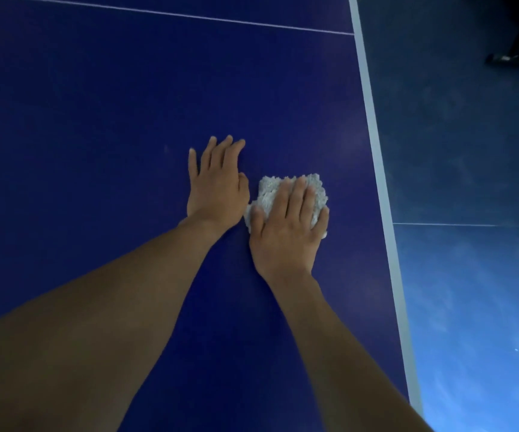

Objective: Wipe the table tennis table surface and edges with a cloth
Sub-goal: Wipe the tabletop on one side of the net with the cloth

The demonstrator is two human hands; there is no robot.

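"Blue was nearly all of it: a deep blue table (96, 120) with a white edge line (376, 151) down its right side, and a paler blue floor (470, 151) beyond."

"Where was the cloth?"

"The cloth (267, 194), white and nubbly, lay bunched on the table near that right edge, short of the line. The right hand (286, 235) lay flat on top of it, fingers fairly straight and spread, pressing it down, thumb at its left side."

"Was the other hand on it too?"

"No. The left hand (217, 188) rested palm down on the bare table just left of the cloth, fingers straight and slightly fanned, holding nothing. Whether its thumb touched the cloth I could not tell."

"Anything else?"

"A thin white line (189, 15) crossed the table at the far end and met the edge line. On the floor at the top right stood a dark shape (507, 57), too dim to name."
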